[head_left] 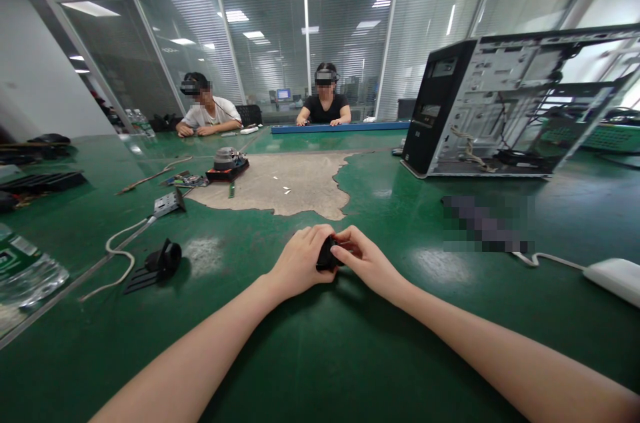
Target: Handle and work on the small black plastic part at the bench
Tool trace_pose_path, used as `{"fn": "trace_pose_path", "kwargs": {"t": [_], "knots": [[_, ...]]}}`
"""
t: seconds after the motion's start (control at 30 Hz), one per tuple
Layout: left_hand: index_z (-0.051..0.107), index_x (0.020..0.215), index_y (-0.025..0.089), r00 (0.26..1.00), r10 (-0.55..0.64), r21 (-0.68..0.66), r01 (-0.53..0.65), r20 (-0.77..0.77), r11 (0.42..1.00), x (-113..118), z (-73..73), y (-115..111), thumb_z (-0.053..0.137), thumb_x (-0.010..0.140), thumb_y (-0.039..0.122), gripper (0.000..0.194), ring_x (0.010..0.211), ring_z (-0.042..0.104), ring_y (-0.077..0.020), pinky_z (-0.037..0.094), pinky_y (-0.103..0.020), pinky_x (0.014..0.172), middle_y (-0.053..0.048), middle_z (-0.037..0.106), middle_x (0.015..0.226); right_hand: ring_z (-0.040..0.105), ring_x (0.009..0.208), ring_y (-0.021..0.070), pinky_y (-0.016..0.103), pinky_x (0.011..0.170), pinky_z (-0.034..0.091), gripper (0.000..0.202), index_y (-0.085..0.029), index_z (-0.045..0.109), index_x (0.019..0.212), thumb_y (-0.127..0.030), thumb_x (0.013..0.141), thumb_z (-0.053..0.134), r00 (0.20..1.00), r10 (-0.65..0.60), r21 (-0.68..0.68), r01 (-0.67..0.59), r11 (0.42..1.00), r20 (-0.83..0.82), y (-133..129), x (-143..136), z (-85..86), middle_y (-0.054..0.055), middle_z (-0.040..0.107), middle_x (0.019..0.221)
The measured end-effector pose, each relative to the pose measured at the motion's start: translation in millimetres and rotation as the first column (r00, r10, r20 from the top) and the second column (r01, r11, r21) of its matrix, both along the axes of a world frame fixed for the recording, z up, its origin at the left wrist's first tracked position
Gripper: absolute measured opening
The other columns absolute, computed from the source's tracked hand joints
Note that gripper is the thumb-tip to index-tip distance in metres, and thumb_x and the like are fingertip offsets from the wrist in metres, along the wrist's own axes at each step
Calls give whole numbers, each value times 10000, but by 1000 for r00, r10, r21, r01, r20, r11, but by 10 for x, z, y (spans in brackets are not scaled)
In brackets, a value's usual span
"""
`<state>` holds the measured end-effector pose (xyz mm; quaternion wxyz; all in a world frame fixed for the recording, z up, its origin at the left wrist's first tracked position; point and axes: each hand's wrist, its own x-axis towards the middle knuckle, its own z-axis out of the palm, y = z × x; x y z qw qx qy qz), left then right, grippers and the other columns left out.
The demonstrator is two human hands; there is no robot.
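A small black part (326, 255) sits between my two hands just above the green table (300, 356); its kind is mostly hidden by the fingers. My left hand (303, 254) wraps around it from the left and over the top, fingers closed. From the right, my right hand (367, 255) pinches at the same part with thumb and bent forefinger. To the left of my hands lies a black plastic piece (163, 262) with a round opening and flat slats.
An opened computer case (445, 103) stands at the right. Further left are a metal box with a cable (169, 203), a heatsink with a fan (229, 163) and a water bottle (30, 270). A white power strip (615, 278) lies far right. Two people sit across the table.
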<state>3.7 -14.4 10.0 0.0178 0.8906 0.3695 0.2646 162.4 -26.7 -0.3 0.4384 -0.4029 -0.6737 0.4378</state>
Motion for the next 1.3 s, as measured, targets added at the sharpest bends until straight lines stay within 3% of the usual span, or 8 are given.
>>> {"fn": "trace_pose_path", "kwargs": {"t": [0.17, 0.37, 0.5, 0.67, 0.8, 1.0, 1.2, 1.3], "knots": [[383, 1041, 195, 1000, 7, 2, -7, -7, 1000, 1, -2, -1, 603, 601, 230, 493, 895, 490, -229, 390, -357, 771, -52, 512, 1009, 563, 803, 146, 317, 725, 483, 207, -180, 476, 921, -317, 769, 502, 999, 17, -16, -17, 1000, 50, 7, 13, 9, 34, 561, 877], [357, 1070, 199, 1000, -6, -1, 6, -5, 1000, -8, 9, -3, 586, 583, 194, 538, 923, 485, -231, 384, -359, 786, -54, 506, 1033, 521, 908, 147, 298, 771, 479, 188, -210, 473, 919, -239, 744, 538, 997, 40, 176, -52, 983, 73, -96, 13, 81, 20, 509, 925], [355, 1074, 200, 1000, -15, 2, 15, 12, 1000, -10, 11, -7, 585, 607, 225, 521, 925, 487, -228, 383, -358, 782, -57, 511, 1028, 547, 831, 132, 288, 722, 491, 125, -207, 454, 877, -270, 778, 495, 999, 36, 112, -39, 993, 33, -81, -5, 68, 5, 515, 861], [365, 1066, 199, 1000, -8, 6, 8, 11, 1000, -5, -9, 3, 589, 599, 221, 518, 915, 490, -230, 384, -360, 775, -59, 513, 1019, 560, 822, 140, 296, 695, 503, 191, -197, 441, 873, -293, 743, 543, 1000, -7, 20, 7, 1000, 3, -37, -23, 47, 16, 538, 863], [364, 1062, 199, 1000, -5, 4, 5, 7, 1000, -3, -20, 15, 588, 586, 215, 526, 912, 489, -231, 384, -361, 776, -59, 510, 1022, 557, 849, 149, 309, 723, 497, 214, -188, 469, 918, -282, 741, 542, 999, -18, 25, 17, 1000, 44, -38, -14, 69, 37, 544, 907], [353, 1071, 198, 1000, -16, 4, 16, -1, 1000, -13, -7, 10, 582, 583, 192, 540, 922, 486, -227, 383, -358, 784, -54, 506, 1032, 540, 896, 145, 303, 789, 474, 186, -207, 484, 908, -243, 737, 549, 997, 26, 150, -38, 988, 75, -89, 2, 103, 14, 528, 913], [356, 1070, 208, 1000, -10, -1, 10, 17, 1000, -9, -9, 6, 600, 601, 230, 529, 930, 491, -233, 385, -367, 783, -56, 513, 1027, 574, 792, 136, 299, 717, 487, 148, -205, 462, 884, -306, 779, 495, 1000, 22, 47, -22, 999, 2, -43, -8, 34, 1, 564, 820], [361, 1066, 205, 1000, -6, -2, 6, 15, 1000, -5, -19, 15, 604, 603, 239, 524, 920, 494, -234, 387, -369, 778, -58, 514, 1023, 573, 824, 141, 304, 732, 488, 190, -201, 456, 903, -311, 761, 520, 1000, 9, 20, -9, 1000, -22, -6, -11, 3, 17, 562, 879]]}}
